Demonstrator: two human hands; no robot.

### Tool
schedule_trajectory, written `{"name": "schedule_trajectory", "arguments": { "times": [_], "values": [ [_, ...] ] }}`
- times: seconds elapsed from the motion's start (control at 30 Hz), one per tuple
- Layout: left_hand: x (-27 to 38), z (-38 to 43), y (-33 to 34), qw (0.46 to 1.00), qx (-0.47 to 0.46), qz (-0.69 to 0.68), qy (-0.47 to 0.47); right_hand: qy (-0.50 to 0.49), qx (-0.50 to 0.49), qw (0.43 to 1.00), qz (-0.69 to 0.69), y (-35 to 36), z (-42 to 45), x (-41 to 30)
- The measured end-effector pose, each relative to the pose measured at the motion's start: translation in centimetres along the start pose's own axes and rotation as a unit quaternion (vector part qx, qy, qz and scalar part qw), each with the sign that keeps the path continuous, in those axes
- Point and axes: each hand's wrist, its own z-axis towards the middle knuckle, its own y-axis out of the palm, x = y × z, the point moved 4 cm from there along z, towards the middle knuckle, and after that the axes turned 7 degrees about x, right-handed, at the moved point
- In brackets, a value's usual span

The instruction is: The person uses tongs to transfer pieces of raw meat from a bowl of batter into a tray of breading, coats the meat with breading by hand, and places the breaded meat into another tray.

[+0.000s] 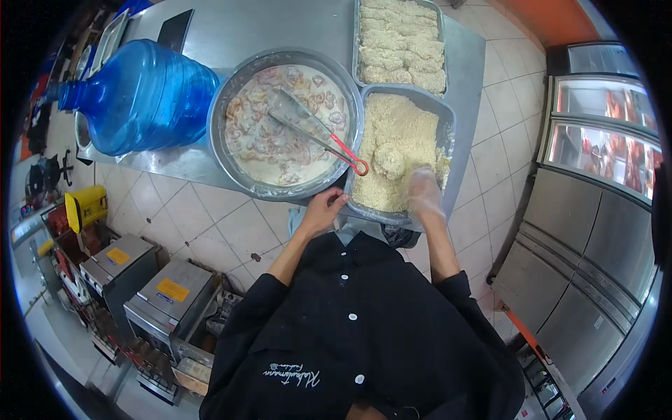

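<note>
My bare left hand (324,210) grips the near left corner of a grey plastic tub (447,118) filled with pale breadcrumbs (401,113). In a clear plastic glove, my right hand (422,191) reaches into the right side of those crumbs. Its fingers are blurred and partly hidden, so I cannot tell what they hold. Just left of it, a crumb-coated piece of food (389,161) lies on the crumbs. To the left stands a round grey basin (220,152) of raw meat pieces in milky batter (257,142). Metal tongs with red handles (315,131) lean across its right rim.
Behind the tub, a tray (357,47) holds rows of breaded pieces (401,44). A large blue water bottle (152,100) lies on its side on the steel table (273,26). Deep fryers (168,296) stand at the lower left, and a glass-fronted refrigerator (588,210) at the right.
</note>
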Motion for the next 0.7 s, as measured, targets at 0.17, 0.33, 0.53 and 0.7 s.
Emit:
{"name": "schedule_trajectory", "arguments": {
  "times": [0.17,0.33,0.53,0.7],
  "values": [
    [-0.7,0.0,0.2,1.000,0.011,0.000,0.021,0.006,-0.049,0.965,0.259,2.3,-1.5,2.3],
    [-1.8,0.1,0.6,0.999,0.017,-0.011,0.027,0.197,-0.133,0.770,0.592,-5.7,-0.1,-1.2],
    [-1.7,0.0,0.6,0.998,0.049,-0.005,0.042,0.105,0.134,0.945,0.278,-8.6,2.6,-4.0],
    [-2.4,0.1,0.7,0.999,0.031,-0.012,0.018,0.111,0.169,0.932,0.300,-6.3,4.8,-3.9]
  ]
}}
